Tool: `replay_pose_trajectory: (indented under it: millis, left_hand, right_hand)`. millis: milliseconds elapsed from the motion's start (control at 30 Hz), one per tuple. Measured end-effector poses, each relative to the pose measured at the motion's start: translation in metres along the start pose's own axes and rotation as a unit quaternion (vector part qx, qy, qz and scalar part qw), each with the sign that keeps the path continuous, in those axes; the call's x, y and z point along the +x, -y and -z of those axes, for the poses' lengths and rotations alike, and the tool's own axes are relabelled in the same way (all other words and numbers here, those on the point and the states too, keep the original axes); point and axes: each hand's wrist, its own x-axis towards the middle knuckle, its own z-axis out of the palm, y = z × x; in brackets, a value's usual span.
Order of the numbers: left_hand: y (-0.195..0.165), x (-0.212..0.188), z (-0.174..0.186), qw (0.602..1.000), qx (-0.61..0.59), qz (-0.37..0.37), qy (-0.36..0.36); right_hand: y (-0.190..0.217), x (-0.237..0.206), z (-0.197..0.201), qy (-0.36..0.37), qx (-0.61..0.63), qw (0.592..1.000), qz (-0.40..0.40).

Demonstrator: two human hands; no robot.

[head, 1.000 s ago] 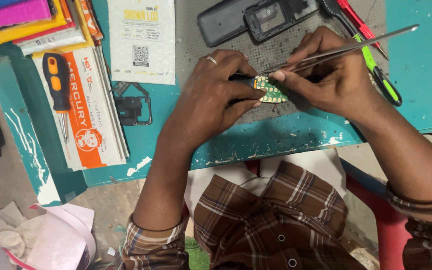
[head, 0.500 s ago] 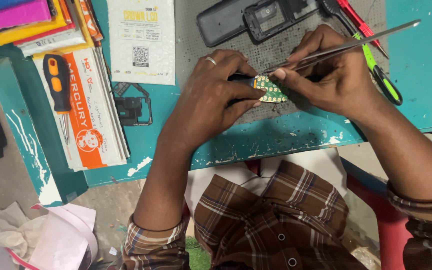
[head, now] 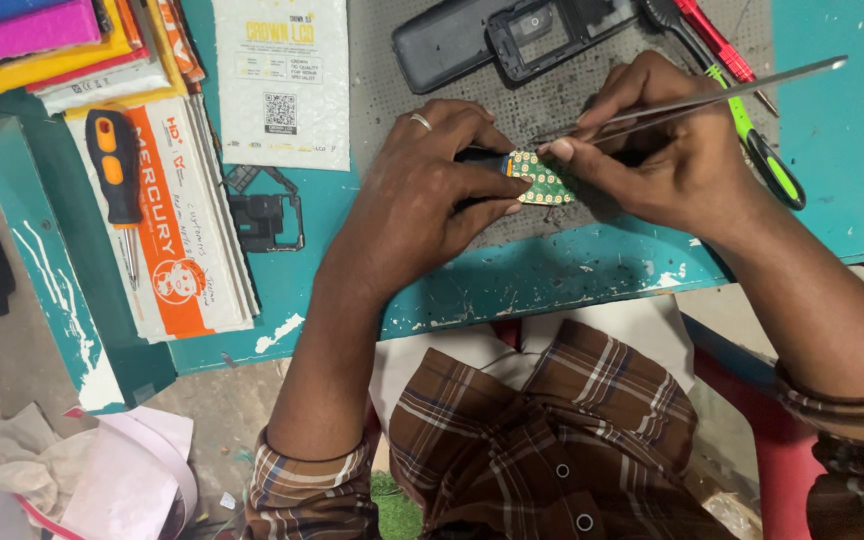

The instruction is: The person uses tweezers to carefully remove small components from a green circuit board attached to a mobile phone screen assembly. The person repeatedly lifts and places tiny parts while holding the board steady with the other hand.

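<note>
Nothing moved; left hand (head: 422,190) fingers still pinch circuit board (head: 540,180).

White rectangular padded packet (head: 280,80) at worktop (head: 592,275) far edge; orange-white flat packages stack (head: 177,220) at left edge; coloured boxes pile (head: 62,45) far-left corner.

Soft, even daylight covers my bench (head: 592,280); shadows under my hands are faint. The tweezers (head: 712,95) catch a bright glint. Everything looks sharp, with slight bending at the edges.
</note>
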Motion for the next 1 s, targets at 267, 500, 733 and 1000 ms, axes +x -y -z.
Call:
replay_pose_trajectory:
  millis: [267, 500, 733, 1000]
  left_hand:
    - [0.0011, 0.0010, 0.0013, 1.000, -0.001, -0.004, 0.005]
    - [0.0012, 0.0002, 0.0010, 1.000, -0.005, -0.003, 0.003]
    - [0.0014, 0.0015, 0.0014, 1.000, -0.003, -0.012, -0.001]
    - [0.0018, 0.0011, 0.0002, 1.000, -0.001, -0.006, 0.002]
  right_hand:
    - [-0.0011, 0.0004, 0.0014, 0.010, 0.002, 1.000, 0.009]
    - [-0.0016, -0.0014, 0.0008, 0.000, 0.005, 1.000, 0.005]
    - [-0.0013, -0.0008, -0.0001, -0.003, -0.009, 1.000, 0.013]
    - [-0.0021, -0.0023, 0.0002, 0.003, -0.006, 1.000, 0.016]
